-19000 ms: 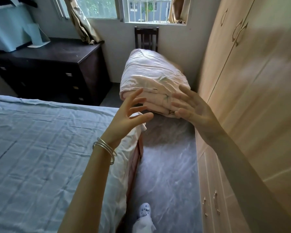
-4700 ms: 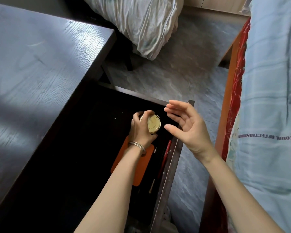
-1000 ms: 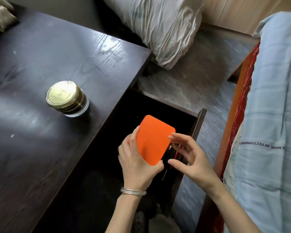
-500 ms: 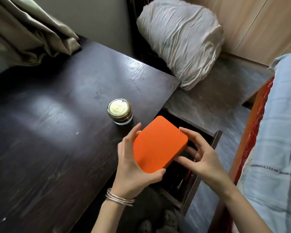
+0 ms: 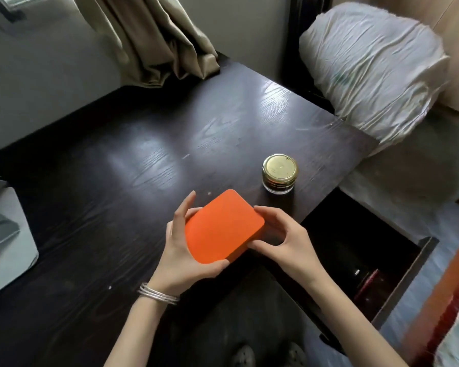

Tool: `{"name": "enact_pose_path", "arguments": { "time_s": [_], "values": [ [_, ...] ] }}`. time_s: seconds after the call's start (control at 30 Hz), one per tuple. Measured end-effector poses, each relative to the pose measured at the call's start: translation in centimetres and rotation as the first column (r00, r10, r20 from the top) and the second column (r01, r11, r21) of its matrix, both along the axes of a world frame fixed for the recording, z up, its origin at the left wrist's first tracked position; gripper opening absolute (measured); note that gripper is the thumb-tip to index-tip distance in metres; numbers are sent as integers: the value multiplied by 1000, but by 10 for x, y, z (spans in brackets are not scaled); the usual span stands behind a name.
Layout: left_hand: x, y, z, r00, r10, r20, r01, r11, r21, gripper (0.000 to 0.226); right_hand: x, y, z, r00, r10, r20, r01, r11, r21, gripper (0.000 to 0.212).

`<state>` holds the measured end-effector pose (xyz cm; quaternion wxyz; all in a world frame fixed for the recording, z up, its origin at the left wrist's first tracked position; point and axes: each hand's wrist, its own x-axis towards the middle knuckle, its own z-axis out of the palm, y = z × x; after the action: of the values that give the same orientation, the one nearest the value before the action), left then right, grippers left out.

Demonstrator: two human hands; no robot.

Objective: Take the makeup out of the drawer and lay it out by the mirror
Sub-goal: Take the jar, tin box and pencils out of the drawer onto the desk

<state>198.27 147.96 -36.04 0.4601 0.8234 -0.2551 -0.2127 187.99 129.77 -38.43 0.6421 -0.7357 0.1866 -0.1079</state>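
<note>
An orange flat case (image 5: 221, 227) with rounded corners is held between both hands just above the dark wooden dresser top (image 5: 133, 165). My left hand (image 5: 182, 254) grips its left side and near edge. My right hand (image 5: 284, 241) grips its right edge, fingers curled beneath. A small glass jar with a gold lid (image 5: 279, 172) stands on the dresser just beyond the case, near the right edge. The open drawer (image 5: 366, 263) lies to the right, dark inside, with a reddish item (image 5: 368, 287) near its front. No mirror is visible.
A beige curtain (image 5: 157, 38) hangs onto the dresser's far corner. A folded white quilt (image 5: 368, 64) sits on a chair at the back right. A pale grey object (image 5: 3, 239) stands at the left edge. The bed (image 5: 456, 300) runs along the right.
Both hands have lifted the orange case out of the drawer and carried it left over the dresser top, near the jar. The camera has tilted up toward the curtain.
</note>
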Motion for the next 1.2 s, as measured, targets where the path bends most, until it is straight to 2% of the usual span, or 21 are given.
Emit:
{"name": "enact_pose_path", "arguments": {
  "time_s": [0.27,0.47,0.63,0.7,0.77,0.83,0.9,1.03,1.2],
  "values": [
    [33,31,-25,998,66,-5,-65,998,17,113,46,27,-27,999,49,-14,-49,998,37,58],
    [49,33,-31,999,17,45,-19,999,47,113,57,29,-30,998,49,-26,-49,999,-4,54],
    [51,35,-27,995,-21,96,14,997,71,113,49,27,-26,999,50,-9,-50,997,58,59],
    [46,33,-19,983,9,183,-15,999,30,104,40,23,-20,999,38,14,-39,996,76,61],
    [37,25,-9,974,58,221,-44,997,-67,86,29,17,-11,999,16,39,-19,996,91,62],
    [27,9,0,978,71,198,-37,985,-170,68,15,9,0,998,-9,68,3,996,90,62],
    [15,-11,5,990,43,132,-9,967,-253,60,1,-1,9,995,-34,93,26,996,88,62],
    [-14,-55,7,998,-47,39,58,945,-323,58,-35,-26,21,987,-105,121,97,993,73,61],
    [-56,-110,-19,974,-190,-121,139,930,-341,66,-92,-63,8,979,-194,70,191,981,43,59]
  ]
}}
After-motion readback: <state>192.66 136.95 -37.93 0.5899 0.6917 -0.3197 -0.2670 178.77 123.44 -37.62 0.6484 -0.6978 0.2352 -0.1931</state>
